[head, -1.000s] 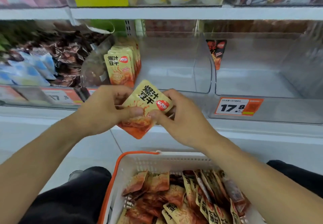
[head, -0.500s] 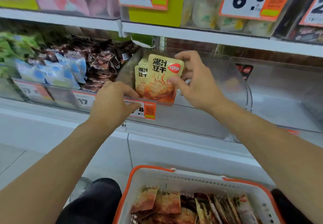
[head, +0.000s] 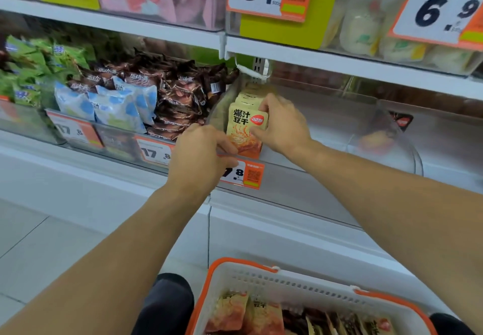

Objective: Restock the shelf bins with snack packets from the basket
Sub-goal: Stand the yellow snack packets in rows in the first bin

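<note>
Yellow snack packet [head: 244,128] going upright into the clear shelf bin [head: 326,157]

The right hand [head: 283,125] pinches its right edge at the front of the row; the left hand [head: 201,157], fingers curled, touches its lower left corner. It looks light, soft and crinkly: best held by its edges. More packets lie in the near basket [head: 261,277].
</note>
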`<state>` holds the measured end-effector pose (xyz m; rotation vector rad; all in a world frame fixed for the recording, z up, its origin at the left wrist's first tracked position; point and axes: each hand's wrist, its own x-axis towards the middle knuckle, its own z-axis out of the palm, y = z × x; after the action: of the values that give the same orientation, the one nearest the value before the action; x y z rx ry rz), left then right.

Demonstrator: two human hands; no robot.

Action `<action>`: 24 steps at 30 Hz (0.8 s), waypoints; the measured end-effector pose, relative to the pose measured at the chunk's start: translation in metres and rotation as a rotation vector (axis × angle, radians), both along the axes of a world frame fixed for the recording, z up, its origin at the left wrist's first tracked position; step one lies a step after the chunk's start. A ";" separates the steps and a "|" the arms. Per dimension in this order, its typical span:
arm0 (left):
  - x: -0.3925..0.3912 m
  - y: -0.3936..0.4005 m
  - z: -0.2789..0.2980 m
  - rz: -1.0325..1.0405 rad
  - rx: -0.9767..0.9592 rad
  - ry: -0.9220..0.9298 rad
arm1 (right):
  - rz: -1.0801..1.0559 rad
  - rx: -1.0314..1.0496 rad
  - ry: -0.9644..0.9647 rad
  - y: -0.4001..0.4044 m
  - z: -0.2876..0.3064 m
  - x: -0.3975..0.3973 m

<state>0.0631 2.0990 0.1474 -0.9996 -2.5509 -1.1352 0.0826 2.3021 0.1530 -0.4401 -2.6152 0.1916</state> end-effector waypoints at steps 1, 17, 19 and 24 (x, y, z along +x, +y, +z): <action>-0.001 0.000 0.000 0.002 0.004 -0.009 | -0.001 0.001 0.008 0.000 0.000 -0.001; 0.025 -0.003 -0.018 -0.123 0.089 0.440 | 0.219 -0.283 0.452 -0.043 0.011 0.127; 0.045 -0.001 -0.028 -0.255 0.083 0.379 | 0.291 -0.307 0.349 -0.053 -0.020 0.173; 0.096 0.011 -0.097 -0.549 -0.378 0.351 | 0.230 -0.470 -0.222 -0.047 -0.135 0.234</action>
<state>0.1594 2.1098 0.0509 -1.8829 -2.3003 -0.4899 0.3162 2.2553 0.0178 -0.3261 -2.8268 0.8912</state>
